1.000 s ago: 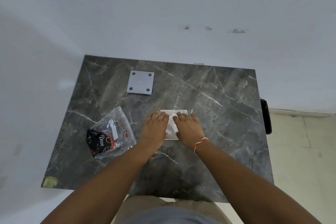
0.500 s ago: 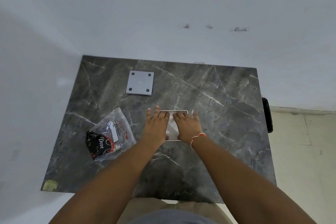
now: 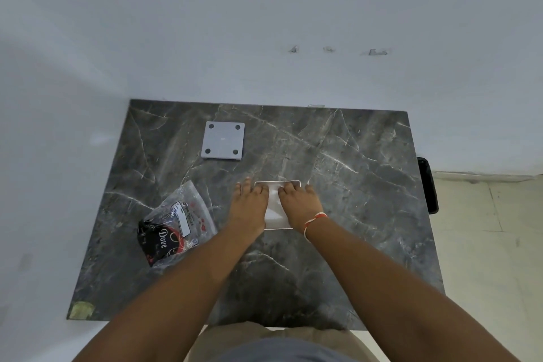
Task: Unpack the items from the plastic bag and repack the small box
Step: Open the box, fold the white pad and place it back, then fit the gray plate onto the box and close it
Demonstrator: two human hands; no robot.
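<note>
Pressing flat on the one small white box [image 3: 274, 209], the left hand [image 3: 249, 209] and right hand [image 3: 299, 207] lie palm-down with fingers extended, neither curled around it. The box sits mid-table directly under both hands, its long axis running near to far, equally close to each. One clear plastic bag [image 3: 179, 223], a Dove packet inside, lies just left of the left hand. One grey square plate [image 3: 223, 140] rests far-left on the marble table [image 3: 352, 185].

Bare room: patched white wall [image 3: 264, 38], marble-look table [image 3: 338, 156], tiled floor [image 3: 484, 244].
</note>
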